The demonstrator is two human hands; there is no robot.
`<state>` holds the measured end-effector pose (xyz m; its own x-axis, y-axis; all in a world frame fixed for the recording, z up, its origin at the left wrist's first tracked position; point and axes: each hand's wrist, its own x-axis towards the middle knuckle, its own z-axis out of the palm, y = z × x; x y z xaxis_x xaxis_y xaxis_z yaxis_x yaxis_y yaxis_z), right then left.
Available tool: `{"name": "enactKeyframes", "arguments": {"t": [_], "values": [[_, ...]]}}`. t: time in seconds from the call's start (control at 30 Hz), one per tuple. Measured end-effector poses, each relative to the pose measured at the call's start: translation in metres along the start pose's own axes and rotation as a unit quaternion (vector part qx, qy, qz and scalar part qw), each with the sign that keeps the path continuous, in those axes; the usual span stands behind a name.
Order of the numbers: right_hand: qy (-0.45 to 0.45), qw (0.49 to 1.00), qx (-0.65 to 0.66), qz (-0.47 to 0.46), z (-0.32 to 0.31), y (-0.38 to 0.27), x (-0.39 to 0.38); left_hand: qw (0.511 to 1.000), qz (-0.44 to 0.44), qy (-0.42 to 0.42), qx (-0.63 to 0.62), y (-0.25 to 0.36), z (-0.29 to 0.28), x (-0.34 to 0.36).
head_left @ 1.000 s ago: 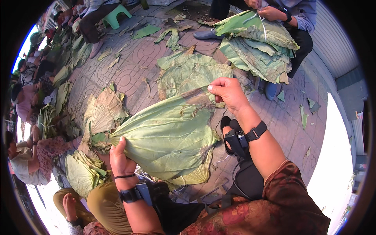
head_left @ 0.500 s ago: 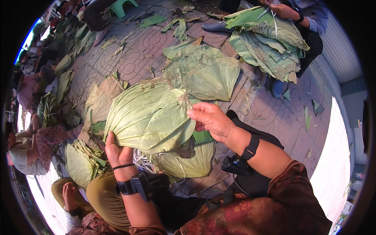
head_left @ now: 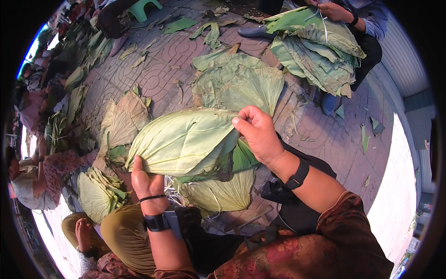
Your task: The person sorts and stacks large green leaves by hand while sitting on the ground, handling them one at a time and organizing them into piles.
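A large pale green lotus leaf [head_left: 181, 142], dry with raised veins, is stretched between my two hands. My left hand [head_left: 147, 179] grips its lower left edge, thumb on top and the fingers mostly hidden underneath. At the upper right edge my right hand [head_left: 257, 132] pinches the leaf between thumb and curled fingers. Below it, partly covered, lie a yellowish folded leaf [head_left: 220, 191] and a brighter green leaf [head_left: 245, 156]. Beyond, wide grey-green leaves [head_left: 241, 83] are spread on the paving.
A seated person [head_left: 367, 28] at the upper right handles a thick tied bundle of leaves [head_left: 320, 65]. Brownish leaves [head_left: 127, 116] and a folded leaf stack [head_left: 100, 193] lie to the left. Another person's knee [head_left: 121, 232] is close by my left arm. A green stool [head_left: 144, 9] stands far off.
The held leaf has tipped and now looks narrower, its far edge folded down. My right hand has moved up and right; my left hand has shifted slightly right.
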<state>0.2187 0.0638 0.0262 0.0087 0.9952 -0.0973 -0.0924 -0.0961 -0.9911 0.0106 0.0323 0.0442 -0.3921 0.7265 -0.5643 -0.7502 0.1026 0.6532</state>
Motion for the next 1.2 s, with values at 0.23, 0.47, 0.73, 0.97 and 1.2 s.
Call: {"name": "enactKeyframes", "arguments": {"t": [0.23, 0.47, 0.73, 0.97, 1.2], "values": [[-0.056, 0.896, 0.344, 0.276, 0.016, 0.009, -0.018, 0.997, -0.056, -0.023, -0.044, -0.004, -0.005, 0.007], [-0.042, 0.883, 0.312, 0.349, 0.016, 0.017, -0.027, 0.998, -0.039, -0.018, -0.034, -0.005, -0.005, 0.006], [-0.104, 0.914, 0.145, 0.365, 0.008, 0.016, -0.024, 0.997, -0.017, -0.001, -0.073, 0.016, -0.018, 0.02], [-0.075, 0.901, 0.292, 0.311, 0.019, -0.028, -0.021, 0.991, 0.009, -0.102, -0.091, 0.04, 0.013, -0.016], [0.002, 0.925, 0.257, 0.279, 0.03, -0.031, -0.018, 0.985, -0.025, -0.139, -0.104, 0.039, -0.015, -0.01]]}}
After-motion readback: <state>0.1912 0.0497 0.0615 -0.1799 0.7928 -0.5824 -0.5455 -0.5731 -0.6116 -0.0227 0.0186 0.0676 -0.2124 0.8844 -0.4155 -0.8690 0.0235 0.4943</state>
